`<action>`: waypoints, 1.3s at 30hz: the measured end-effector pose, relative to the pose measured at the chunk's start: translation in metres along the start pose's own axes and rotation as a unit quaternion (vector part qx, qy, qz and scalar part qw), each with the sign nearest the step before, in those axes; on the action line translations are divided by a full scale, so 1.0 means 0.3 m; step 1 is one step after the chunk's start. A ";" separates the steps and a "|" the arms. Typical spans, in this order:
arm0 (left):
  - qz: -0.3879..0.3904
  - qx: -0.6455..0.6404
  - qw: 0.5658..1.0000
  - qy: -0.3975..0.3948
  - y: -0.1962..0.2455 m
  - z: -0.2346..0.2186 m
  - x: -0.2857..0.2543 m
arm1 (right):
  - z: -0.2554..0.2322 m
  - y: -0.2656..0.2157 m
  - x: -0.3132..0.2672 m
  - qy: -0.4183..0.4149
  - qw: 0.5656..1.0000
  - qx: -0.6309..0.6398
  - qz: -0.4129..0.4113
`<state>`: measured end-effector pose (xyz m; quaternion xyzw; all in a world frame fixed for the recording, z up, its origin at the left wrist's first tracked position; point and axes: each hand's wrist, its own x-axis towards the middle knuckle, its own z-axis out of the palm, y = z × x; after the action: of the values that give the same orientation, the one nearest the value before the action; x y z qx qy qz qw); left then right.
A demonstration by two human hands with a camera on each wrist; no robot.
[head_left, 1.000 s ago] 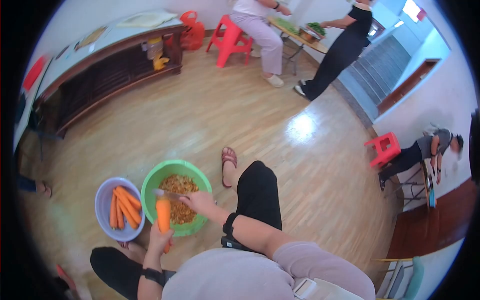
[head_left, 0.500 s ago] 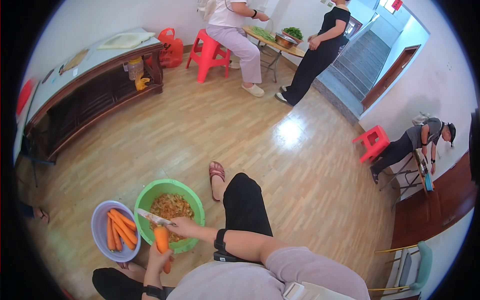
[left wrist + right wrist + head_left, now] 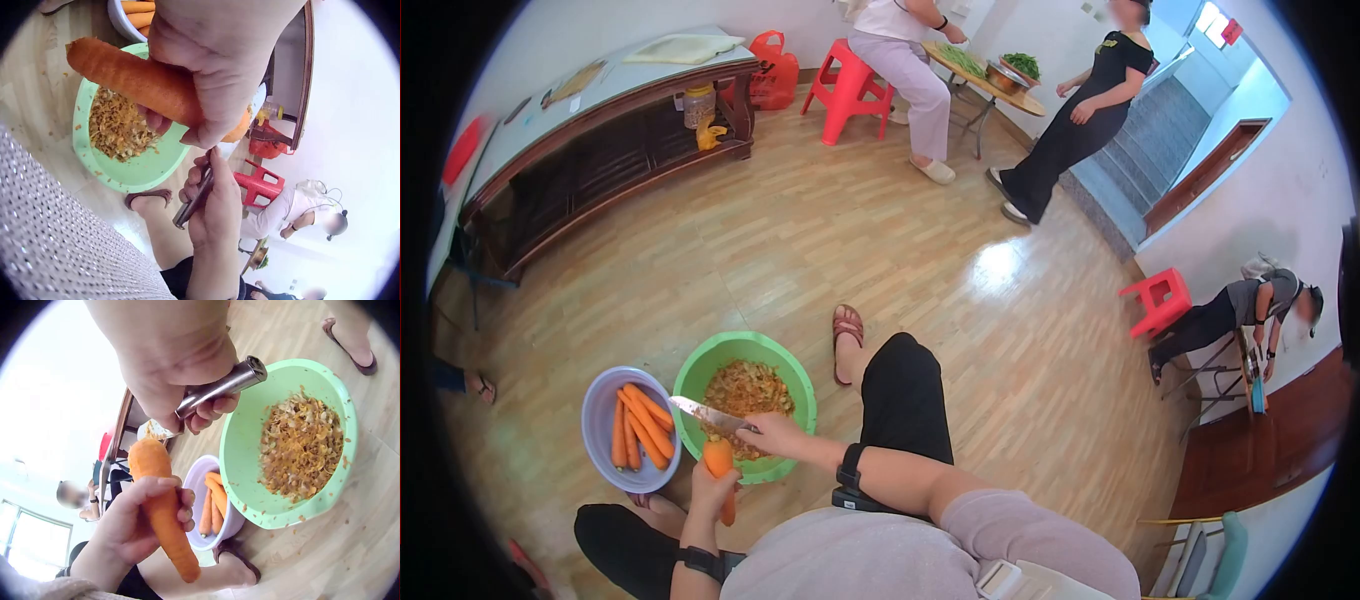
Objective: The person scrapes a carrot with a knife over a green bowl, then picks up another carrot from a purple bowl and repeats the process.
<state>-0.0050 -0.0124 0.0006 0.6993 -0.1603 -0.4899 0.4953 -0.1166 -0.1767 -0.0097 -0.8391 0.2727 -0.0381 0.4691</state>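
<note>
My left hand [image 3: 712, 488] grips a thick orange carrot [image 3: 718, 458], its fingers wrapped round the middle; in the right wrist view the carrot [image 3: 164, 512] slants with its thick end up. My right hand [image 3: 775, 436] holds a knife by its metal handle [image 3: 222, 387], the blade [image 3: 700, 410] pointing left just above the carrot's thick end. Whether the blade touches the carrot I cannot tell. Below both hands stands a green basin [image 3: 802, 400] holding shredded orange and pale bits [image 3: 745, 388]. Beside it, a lilac basin [image 3: 592, 420] contains several carrots [image 3: 638, 428].
A low dark cabinet [image 3: 600, 150] with a white top stands at the back left, near a red bag [image 3: 774, 75] and a red stool [image 3: 845, 95]. Two people are by a small table [image 3: 1020, 98]; another person [image 3: 1268, 295] bends over at the right.
The knife blade has swung from over the basin's bits to above the carrot. The view has shifted, and the standing person at the back has turned and lowered their arms.
</note>
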 end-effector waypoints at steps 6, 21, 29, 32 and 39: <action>0.012 0.030 0.999 -0.010 -0.012 -0.005 0.004 | -0.005 0.018 -0.007 -0.037 0.999 0.004 0.031; 0.004 0.072 0.997 -0.023 -0.075 -0.023 0.031 | 0.018 0.071 -0.002 -0.044 0.998 -0.028 0.039; 0.041 0.123 0.991 -0.009 -0.139 -0.030 0.070 | 0.035 0.110 0.005 -0.037 0.997 -0.069 0.010; 0.059 0.148 0.987 0.002 -0.041 -0.024 0.025 | 0.017 0.116 0.021 -0.011 1.000 0.014 0.000; 0.023 0.047 0.997 0.049 -0.033 -0.024 0.007 | -0.050 -0.056 -0.006 -0.020 0.999 -0.016 -0.028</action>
<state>-0.0004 -0.0056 -0.0087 0.7413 -0.1748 -0.4356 0.4797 -0.1157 -0.1804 0.0126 -0.8544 0.2406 -0.0303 0.4595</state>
